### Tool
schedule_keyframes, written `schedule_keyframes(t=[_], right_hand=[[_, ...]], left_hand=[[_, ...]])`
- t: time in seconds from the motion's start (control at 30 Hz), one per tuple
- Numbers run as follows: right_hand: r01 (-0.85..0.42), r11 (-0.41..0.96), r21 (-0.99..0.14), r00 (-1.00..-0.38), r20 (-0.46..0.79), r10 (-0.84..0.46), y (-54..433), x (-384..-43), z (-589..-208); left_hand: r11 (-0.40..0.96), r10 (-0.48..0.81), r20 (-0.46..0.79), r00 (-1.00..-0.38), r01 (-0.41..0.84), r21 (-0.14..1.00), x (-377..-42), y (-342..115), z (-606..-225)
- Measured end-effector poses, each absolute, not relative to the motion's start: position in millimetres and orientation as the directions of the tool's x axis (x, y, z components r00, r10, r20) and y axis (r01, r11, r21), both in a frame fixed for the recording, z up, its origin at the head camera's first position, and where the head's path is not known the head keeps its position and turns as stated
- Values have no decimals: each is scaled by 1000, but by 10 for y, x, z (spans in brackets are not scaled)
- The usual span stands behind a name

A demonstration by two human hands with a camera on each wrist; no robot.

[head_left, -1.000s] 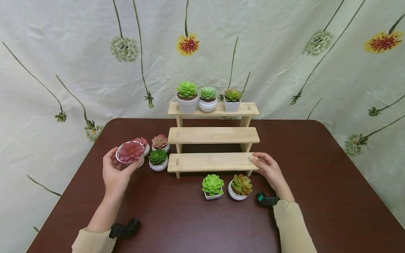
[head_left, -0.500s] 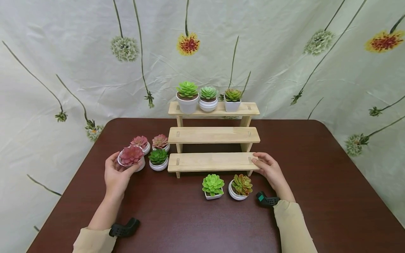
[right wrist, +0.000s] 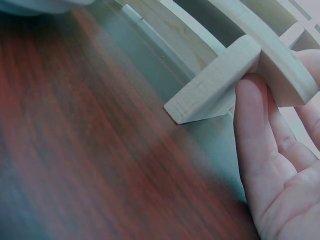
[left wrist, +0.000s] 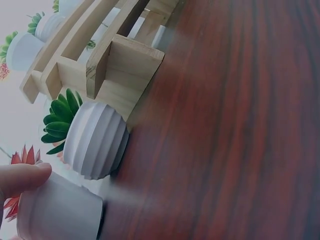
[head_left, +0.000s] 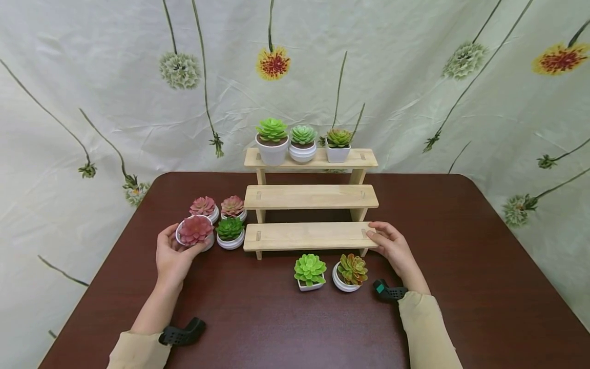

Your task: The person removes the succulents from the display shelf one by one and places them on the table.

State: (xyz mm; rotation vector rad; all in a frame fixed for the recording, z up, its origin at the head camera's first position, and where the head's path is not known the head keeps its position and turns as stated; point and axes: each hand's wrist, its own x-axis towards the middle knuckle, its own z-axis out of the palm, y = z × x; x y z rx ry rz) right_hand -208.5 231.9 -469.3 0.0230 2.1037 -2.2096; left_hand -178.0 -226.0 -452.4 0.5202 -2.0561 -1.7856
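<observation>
The left hand (head_left: 175,259) pinches a smooth white pot (left wrist: 62,212) between thumb and fingers, a red plant (head_left: 195,230) filling its mouth; it is near the table's left edge, beside the other pots there. The right hand (head_left: 392,247) grips the right end of the wooden stand's lowest shelf (head_left: 306,236), thumb and fingers closed on the board. The left fingertips are hidden behind the pot, the left wrist view cuts the pot off, and whether its base touches the table (head_left: 276,323) I cannot tell. Nearby, a ribbed white pot (left wrist: 96,141) holds a dark green plant (head_left: 230,228), and two more hold pinkish ones, partly covered. Three potted plants line the top shelf (head_left: 359,159); a square pot (head_left: 311,287) and a round pot (head_left: 344,285), both planted, sit before the stand.
</observation>
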Motion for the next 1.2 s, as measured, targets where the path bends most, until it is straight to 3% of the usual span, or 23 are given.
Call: schedule_keyframes(t=[0.7, 0.93, 1.2], right_hand=[[70, -41, -997, -996, -68, -54, 2315, -2089, -4705], [67, -41, -997, -996, -65, -60, 2312, -2088, -4693], [63, -60, -996, -997, -60, -57, 2320, -2081, -4697]], left_hand=[[278, -410, 34, -911, -90, 956, -1719, -2191, -4348], [239, -422, 50, -905, -58, 969, -1790, -2179, -4261], [234, -400, -4, -916, -107, 966, -1873, -2062, -3909]])
